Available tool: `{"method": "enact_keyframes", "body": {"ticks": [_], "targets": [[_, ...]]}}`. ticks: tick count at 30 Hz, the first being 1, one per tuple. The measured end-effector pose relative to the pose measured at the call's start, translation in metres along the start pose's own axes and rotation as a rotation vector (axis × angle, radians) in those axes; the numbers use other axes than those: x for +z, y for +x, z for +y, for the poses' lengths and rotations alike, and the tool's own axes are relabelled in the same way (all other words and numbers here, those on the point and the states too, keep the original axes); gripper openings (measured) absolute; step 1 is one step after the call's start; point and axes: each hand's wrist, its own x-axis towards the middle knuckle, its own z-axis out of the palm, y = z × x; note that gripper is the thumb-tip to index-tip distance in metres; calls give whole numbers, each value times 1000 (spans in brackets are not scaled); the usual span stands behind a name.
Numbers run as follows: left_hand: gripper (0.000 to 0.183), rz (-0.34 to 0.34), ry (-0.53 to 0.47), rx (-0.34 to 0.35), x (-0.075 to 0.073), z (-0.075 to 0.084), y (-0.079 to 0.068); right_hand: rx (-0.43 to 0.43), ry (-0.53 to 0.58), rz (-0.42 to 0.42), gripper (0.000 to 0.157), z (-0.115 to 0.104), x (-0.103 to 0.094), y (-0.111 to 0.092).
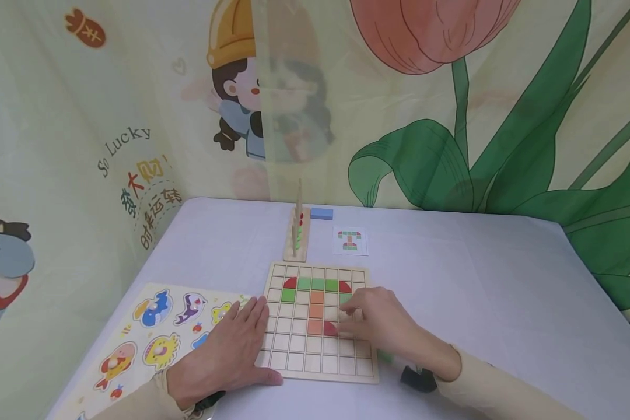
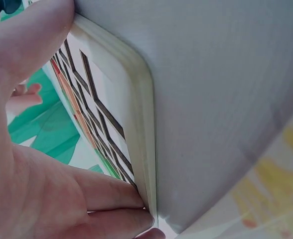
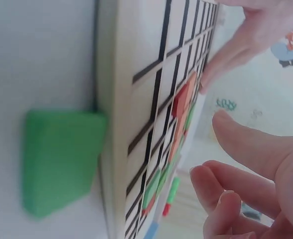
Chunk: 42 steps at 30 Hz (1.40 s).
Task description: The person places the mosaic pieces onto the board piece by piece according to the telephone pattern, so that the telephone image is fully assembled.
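Head view: what reads on the curtain (image 1: 189, 114)?
— "So Lucky" (image 1: 123, 147), above Chinese characters (image 1: 149, 170).
— And the hands?
— Left hand (image 1: 231, 350), thumb wide, touches the board (image 1: 296, 363) on the table (image 1: 441, 280) and obscures an animal sheet (image 1: 136, 333); right hand (image 1: 380, 318), thumb and fingers parted, hides some squares.

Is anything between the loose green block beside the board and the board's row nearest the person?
Only the board's edge, right beside the green block; nothing visible lies on the nearest row.
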Motion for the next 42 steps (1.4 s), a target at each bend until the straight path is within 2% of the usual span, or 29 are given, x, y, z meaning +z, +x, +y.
{"method": "enact_keyframes", "body": {"ticks": [10, 17, 24, 32, 37, 42], "targets": [[123, -7, 6, -1, 0, 0, 1, 140, -53, 94, 28, 33, -20, -38], [123, -15, -5, -9, -3, -1, 2, 318, -47, 59, 35, 62, -32, -73], [124, -17, -11, -10, -3, 0, 1, 378, -90, 54, 35, 90, -36, -102], [124, -21, -17, -8, -3, 0, 1, 443, -76, -17, 31, 95, -31, -111], [124, -11, -16, -6, -2, 0, 1, 465, -88, 2, 26, 91, -28, -108], [124, -6, -17, -5, -2, 0, 1, 463, -115, 19, 29, 88, -26, -107]]}}
